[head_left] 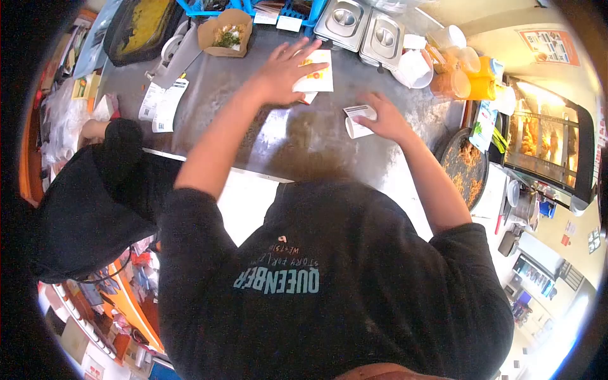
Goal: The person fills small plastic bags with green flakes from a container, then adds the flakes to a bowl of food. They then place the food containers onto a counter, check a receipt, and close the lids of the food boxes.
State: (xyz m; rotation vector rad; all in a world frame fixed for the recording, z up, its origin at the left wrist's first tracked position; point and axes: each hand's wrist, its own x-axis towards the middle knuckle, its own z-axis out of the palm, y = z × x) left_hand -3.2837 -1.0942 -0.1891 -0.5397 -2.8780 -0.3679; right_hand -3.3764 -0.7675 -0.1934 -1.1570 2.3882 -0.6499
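Observation:
My left hand [284,68] lies flat, fingers spread, on a white paper bag with a yellow and red print [316,73] on the steel counter [297,142]. To its right, my right hand [387,118] holds a curled white receipt slip [358,120] just above the counter. My dark shirt fills the lower half of the head view.
A brown cardboard box with food [225,33] stands at the back, beside two lidded steel containers [361,26]. Loose receipts [163,104] lie at the left. Cups and orange sauce tubs [456,69] crowd the right, near a dark tray of fried bits [465,166]. Another person in black [95,202] stands at left.

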